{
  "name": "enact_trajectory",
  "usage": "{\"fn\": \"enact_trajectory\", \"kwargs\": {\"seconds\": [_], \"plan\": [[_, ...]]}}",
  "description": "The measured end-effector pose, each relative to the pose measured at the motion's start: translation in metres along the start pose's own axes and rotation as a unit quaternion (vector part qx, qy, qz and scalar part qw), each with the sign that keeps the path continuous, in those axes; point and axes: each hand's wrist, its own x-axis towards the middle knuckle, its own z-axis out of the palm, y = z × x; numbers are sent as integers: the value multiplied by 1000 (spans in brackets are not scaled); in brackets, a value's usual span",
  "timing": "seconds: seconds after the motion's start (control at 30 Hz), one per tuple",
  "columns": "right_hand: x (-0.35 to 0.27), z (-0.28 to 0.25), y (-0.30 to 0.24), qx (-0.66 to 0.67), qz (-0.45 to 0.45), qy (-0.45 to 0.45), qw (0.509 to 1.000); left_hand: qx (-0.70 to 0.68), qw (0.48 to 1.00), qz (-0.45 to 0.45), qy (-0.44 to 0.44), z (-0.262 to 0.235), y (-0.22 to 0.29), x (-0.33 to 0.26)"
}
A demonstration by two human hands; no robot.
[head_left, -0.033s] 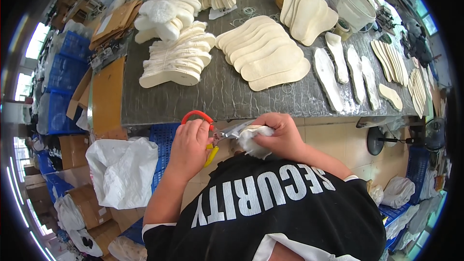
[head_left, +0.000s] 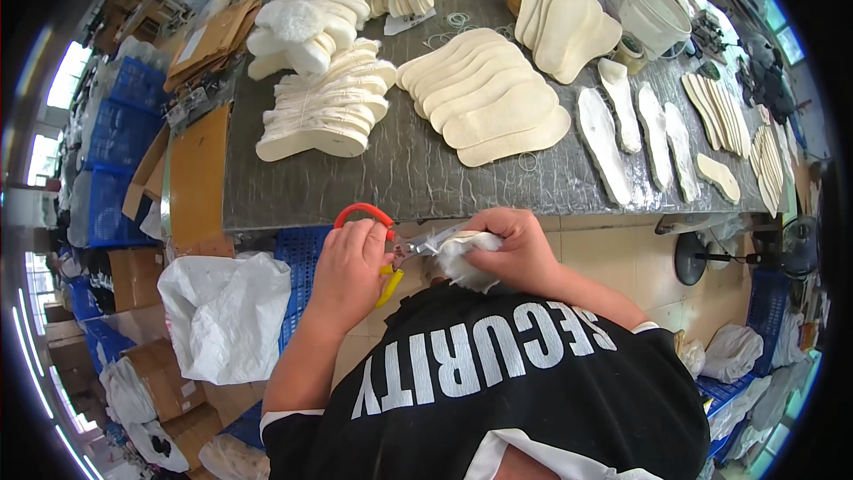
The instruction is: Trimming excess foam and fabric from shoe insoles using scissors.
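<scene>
In front of my body, off the table's near edge, my left hand (head_left: 348, 258) is closed on a pair of scissors (head_left: 404, 251) with one red and one yellow handle loop. Its metal blades point right and reach the white fluff of an insole (head_left: 468, 262). My right hand (head_left: 514, 249) pinches this insole, fingers on top and thumb underneath; part of it is hidden by the hand. On the table ahead, cream insoles (head_left: 498, 111) lie fanned out in an overlapping row. A bundle of fluffy-edged insoles (head_left: 324, 107) stands to their left.
The dark table (head_left: 426, 196) carries more white insoles (head_left: 602, 142), fanned insoles (head_left: 715, 116), a fluffy pile (head_left: 306, 27) and a clear bucket (head_left: 653, 14). At lower left hangs a white sack (head_left: 227, 316). Blue crates (head_left: 124, 151) are stacked farther left. A fan (head_left: 795, 245) stands right.
</scene>
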Motion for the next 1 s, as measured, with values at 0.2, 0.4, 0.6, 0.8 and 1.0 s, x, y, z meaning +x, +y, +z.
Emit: {"fn": "enact_trajectory", "kwargs": {"seconds": [0.2, 0.4, 0.6, 0.8, 1.0], "plan": [[-1, 1, 3, -27, -12, -14, 999, -7, 999, 30, -17, -7, 8, 7], [-4, 4, 2, -1, 5, -7, 1000, 40, 998, 42, -31, -7, 15, 15], [-5, 3, 3, -17, 21, -22, 999, 61, 996, 34, -61, 0, 13, 8], [-7, 5, 5, 16, 44, -27, 999, 98, 993, 62, -34, 6, 13, 5], [-6, 4, 2, 1, 54, -28, 998, 73, 993, 49, -80, 7, 6, -4]]}}
